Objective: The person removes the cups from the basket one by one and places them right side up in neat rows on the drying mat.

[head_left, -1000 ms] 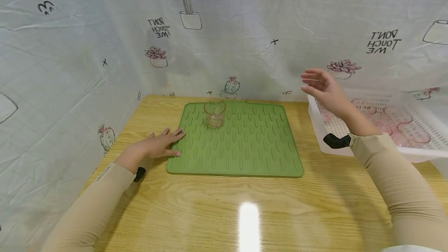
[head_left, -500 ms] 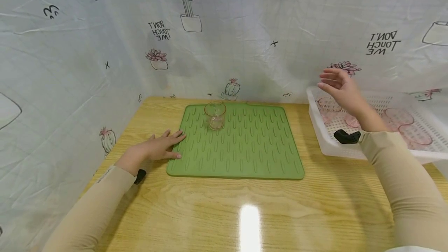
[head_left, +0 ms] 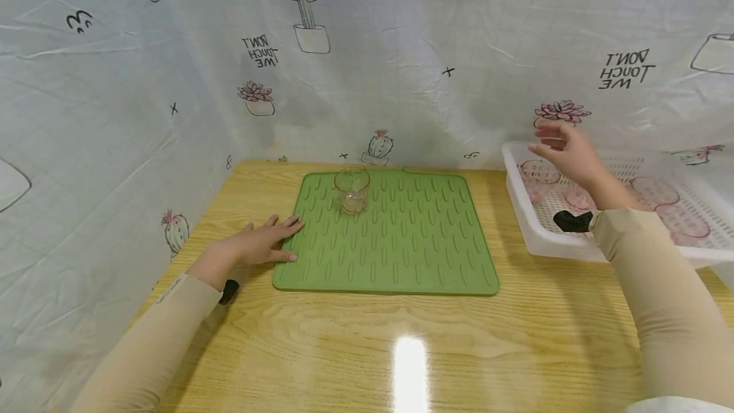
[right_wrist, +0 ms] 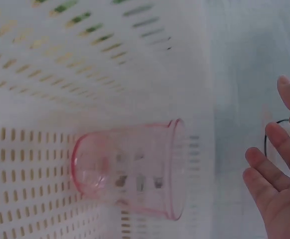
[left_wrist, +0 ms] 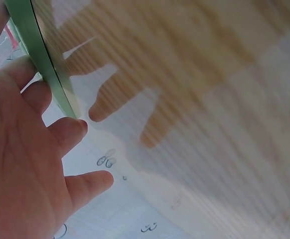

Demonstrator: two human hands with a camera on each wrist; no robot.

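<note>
At the near side ran a wood-grain table. Beyond it lay a green mat, ridged, flat, probably soft and bendy, its long axis running left to right. The person's left hand rested at the mat's left edge, fingers straight and spread, touching it but gripping nothing. Farther back on the mat's left half stood a clear tumbler, upright, mouth up.

To the right, a white slotted basket held several pink-tinted cups. Above its far-left part hung the right hand, fingers loosely bent, holding nothing. The right wrist's turned view showed one pink cup crosswise, mouth toward that picture's right; judged with the head view, it stood upright, long axis vertical. It looked light, stiff and slick, fragile if glass; the material could not be told. The surest hold seemed around its side, just below the rim. Behind hung a cactus-print curtain.
</note>
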